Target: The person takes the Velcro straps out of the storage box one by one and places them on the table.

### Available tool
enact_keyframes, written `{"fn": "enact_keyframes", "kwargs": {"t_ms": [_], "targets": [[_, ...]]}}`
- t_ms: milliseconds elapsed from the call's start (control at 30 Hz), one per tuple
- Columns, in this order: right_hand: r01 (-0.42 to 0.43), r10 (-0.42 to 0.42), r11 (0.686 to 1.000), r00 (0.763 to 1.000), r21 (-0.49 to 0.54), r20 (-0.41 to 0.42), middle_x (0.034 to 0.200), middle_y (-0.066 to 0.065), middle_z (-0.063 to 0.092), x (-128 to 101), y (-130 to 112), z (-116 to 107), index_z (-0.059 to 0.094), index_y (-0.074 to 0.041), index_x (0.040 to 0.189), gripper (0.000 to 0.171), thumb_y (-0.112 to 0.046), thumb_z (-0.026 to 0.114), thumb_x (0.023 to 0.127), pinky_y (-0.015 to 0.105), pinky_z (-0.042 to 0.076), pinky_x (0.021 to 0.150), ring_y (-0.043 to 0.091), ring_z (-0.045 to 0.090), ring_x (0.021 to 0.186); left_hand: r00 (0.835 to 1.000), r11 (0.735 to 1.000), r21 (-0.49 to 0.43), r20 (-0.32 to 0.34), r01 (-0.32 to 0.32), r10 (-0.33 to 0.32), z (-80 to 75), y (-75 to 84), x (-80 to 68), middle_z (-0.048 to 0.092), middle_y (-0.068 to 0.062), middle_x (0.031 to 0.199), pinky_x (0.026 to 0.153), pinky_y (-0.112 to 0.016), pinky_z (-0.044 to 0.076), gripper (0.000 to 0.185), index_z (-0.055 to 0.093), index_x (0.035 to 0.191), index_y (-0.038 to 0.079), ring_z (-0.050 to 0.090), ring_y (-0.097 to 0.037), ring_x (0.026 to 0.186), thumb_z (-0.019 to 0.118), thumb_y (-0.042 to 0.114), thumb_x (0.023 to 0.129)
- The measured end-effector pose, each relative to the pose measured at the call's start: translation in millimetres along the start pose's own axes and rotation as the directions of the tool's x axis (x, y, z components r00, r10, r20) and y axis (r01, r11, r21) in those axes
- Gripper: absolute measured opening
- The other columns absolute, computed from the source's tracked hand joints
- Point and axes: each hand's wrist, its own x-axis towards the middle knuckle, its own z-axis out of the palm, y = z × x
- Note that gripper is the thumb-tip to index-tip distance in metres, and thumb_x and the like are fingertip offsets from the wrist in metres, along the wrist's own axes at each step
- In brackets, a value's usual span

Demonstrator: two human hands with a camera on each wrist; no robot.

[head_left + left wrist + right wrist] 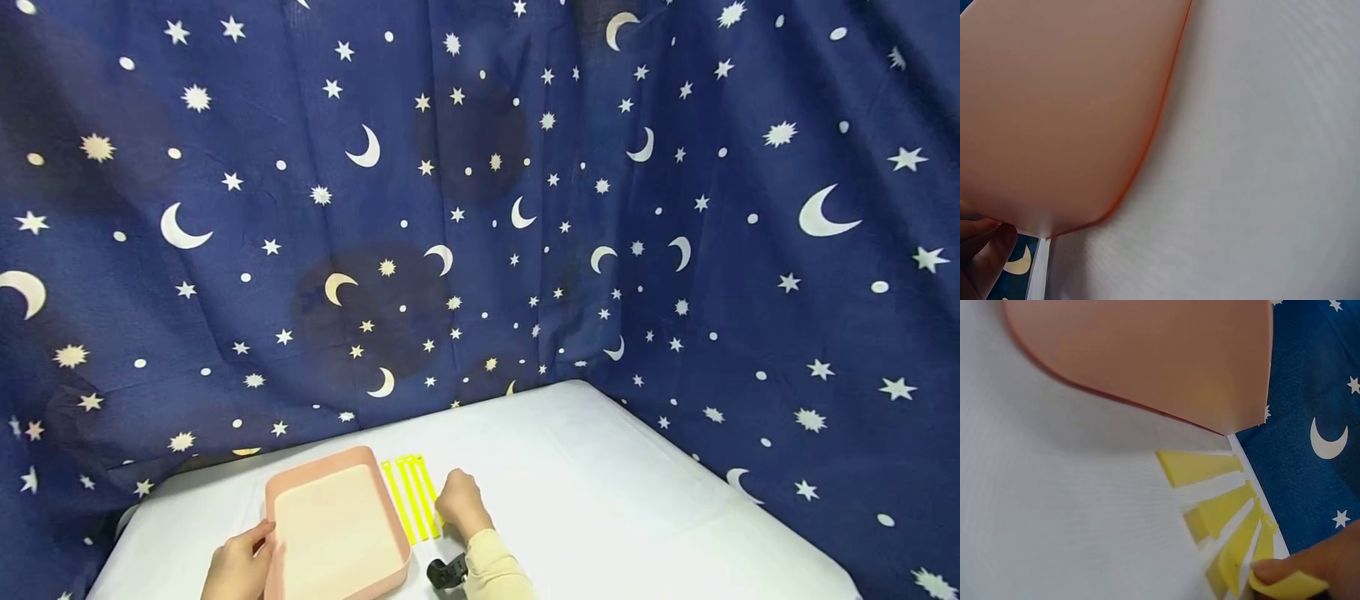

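A shallow pink tray (337,467) lies near the table's front left with nothing in it. My left hand (257,537) holds its left rim, and its fingers (985,256) show under the tray's wall (1066,112) in the left wrist view. Several yellow strips (410,498) lie side by side just right of the tray. My right hand (450,493) is on the rightmost one. In the right wrist view a fingertip (1270,570) pinches the curled-up end of a yellow strip (1288,585), while the other strips (1222,509) lie flat.
The white table (600,500) stretches to the right and front. A dark blue curtain (480,208) with moons and stars hangs close behind the table's back and right edges. A black wrist camera (447,573) sits on my right forearm.
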Motion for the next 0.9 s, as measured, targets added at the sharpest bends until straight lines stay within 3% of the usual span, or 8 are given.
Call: {"fn": "enact_keyframes", "kwargs": {"t_ms": [333,533,733,900], "targets": [[0.029,-0.028,0.999,0.999,-0.014,0.045,0.064,0.008,0.061,6,1,-2,0.068,0.007,0.085,0.012,0.005,0.064,0.075,0.022,0.043,0.043,0.017,0.057,0.053,0.999,0.998,-0.055,-0.034,0.030,-0.032,-0.3,9.5,-4.5,0.057,-0.029,0.133,0.099,-0.055,0.048,0.033,0.062,0.124,-0.014,0.057,-0.050,0.122,0.054,-0.002,0.094],[0.014,-0.013,0.999,0.999,-0.033,0.048,0.062,0.008,0.060,8,6,-5,0.068,0.005,0.083,0.010,0.005,0.062,0.075,0.022,0.043,0.043,0.017,0.056,0.052,0.999,0.998,-0.070,-0.051,-0.008,0.004,2.6,14.0,-3.1,0.059,-0.030,0.132,0.099,-0.054,0.050,0.031,0.063,0.122,-0.013,0.059,-0.049,0.120,0.055,-0.002,0.094],[0.032,-0.030,0.999,0.998,-0.039,0.058,0.060,0.007,0.060,10,4,-8,0.065,0.000,0.072,0.008,0.006,0.061,0.074,0.020,0.041,0.042,0.015,0.054,0.049,0.997,0.997,-0.083,-0.072,0.002,-0.008,3.7,13.6,-0.4,0.059,-0.030,0.133,0.100,-0.054,0.050,0.031,0.063,0.122,-0.014,0.059,-0.049,0.122,0.054,-0.002,0.095],[0.045,-0.042,0.998,0.997,-0.046,0.065,0.060,0.007,0.061,12,1,-7,0.068,0.001,0.073,0.005,0.004,0.064,0.074,0.020,0.043,0.044,0.015,0.055,0.050,0.996,0.996,-0.086,-0.088,0.007,-0.014,2.5,10.2,-0.8,0.060,-0.029,0.132,0.100,-0.053,0.051,0.030,0.064,0.121,-0.013,0.060,-0.047,0.121,0.053,-0.001,0.095]]}}
